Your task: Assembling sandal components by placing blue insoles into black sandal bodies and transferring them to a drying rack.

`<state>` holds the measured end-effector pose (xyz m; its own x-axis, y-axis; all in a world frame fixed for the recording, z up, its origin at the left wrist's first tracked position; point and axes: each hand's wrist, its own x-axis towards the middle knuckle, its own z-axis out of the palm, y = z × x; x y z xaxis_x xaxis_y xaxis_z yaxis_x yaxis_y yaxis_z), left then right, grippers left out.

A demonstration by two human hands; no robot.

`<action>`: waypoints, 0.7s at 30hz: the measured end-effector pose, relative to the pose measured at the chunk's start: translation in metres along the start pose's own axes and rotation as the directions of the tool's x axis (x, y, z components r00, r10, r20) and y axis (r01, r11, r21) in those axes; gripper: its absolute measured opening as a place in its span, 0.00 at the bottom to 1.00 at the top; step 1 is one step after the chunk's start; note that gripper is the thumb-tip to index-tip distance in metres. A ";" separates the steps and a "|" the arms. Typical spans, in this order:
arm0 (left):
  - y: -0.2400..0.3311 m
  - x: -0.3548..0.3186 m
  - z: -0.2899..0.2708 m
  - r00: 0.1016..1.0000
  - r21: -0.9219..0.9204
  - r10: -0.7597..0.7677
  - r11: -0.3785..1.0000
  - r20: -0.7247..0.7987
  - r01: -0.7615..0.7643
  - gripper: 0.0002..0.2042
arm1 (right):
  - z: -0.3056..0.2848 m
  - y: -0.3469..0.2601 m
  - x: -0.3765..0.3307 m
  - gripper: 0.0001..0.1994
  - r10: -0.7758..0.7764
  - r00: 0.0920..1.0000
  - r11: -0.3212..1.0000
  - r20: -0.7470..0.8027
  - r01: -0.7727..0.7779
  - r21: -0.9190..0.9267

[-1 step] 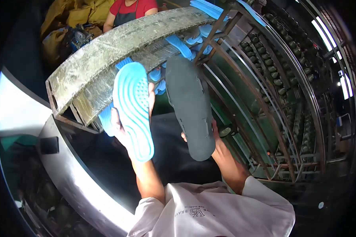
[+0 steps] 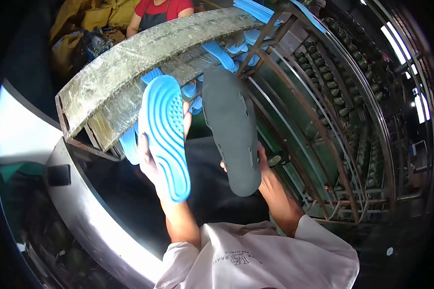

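blue insole point(image 2: 163, 127) in left hand point(image 2: 146, 156)

A long, film-covered bench point(image 2: 144, 50) is carrying a stack of blue insoles point(image 2: 253, 10) at its far end. More blue insoles point(image 2: 219, 55) are lying along its lower shelf point(image 2: 112, 120). Rightward, a rack point(image 2: 301, 72) is holding rows of dark rounded objects point(image 2: 332, 83).

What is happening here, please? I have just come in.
A person holds two sole-shaped pieces side by side, apart from each other. The left hand grips a blue insole with ridges and small bumps facing up; the right hand grips a dark grey piece. Beyond them is a long bench, with more blue insoles on its lower level. Another person in a red top is at its far side.
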<state>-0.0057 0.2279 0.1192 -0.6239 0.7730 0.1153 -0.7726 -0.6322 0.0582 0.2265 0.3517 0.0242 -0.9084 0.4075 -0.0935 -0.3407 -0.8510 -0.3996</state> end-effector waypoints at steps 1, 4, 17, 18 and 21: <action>-0.005 -0.011 0.016 0.994 0.247 0.110 0.963 -0.007 -0.105 0.41 | 0.013 -0.003 0.001 0.40 -0.066 0.998 0.980 -0.013 0.063 -0.187; -0.017 -0.028 0.009 0.947 0.673 0.249 0.668 0.201 -0.319 0.38 | 0.044 -0.001 0.006 0.47 -0.158 0.987 0.938 0.002 0.151 -0.312; -0.030 -0.029 0.007 0.804 0.805 0.204 0.098 0.559 -0.585 0.27 | 0.072 -0.010 0.014 0.60 -0.324 0.945 0.753 -0.047 0.227 -0.618; -0.030 -0.028 0.007 0.806 0.807 0.187 0.090 0.561 -0.583 0.27 | 0.074 -0.011 0.014 0.60 -0.317 0.947 0.750 -0.058 0.213 -0.626; -0.036 -0.029 0.002 0.831 0.829 0.168 0.104 0.531 -0.550 0.27 | 0.071 -0.015 0.015 0.60 -0.302 0.952 0.732 -0.050 0.199 -0.651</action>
<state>0.0407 0.2285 0.1159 -0.5854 0.5080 0.6318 0.3607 -0.5347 0.7642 0.2008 0.3470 0.0931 -0.7497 0.6616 -0.0134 -0.2719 -0.3265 -0.9052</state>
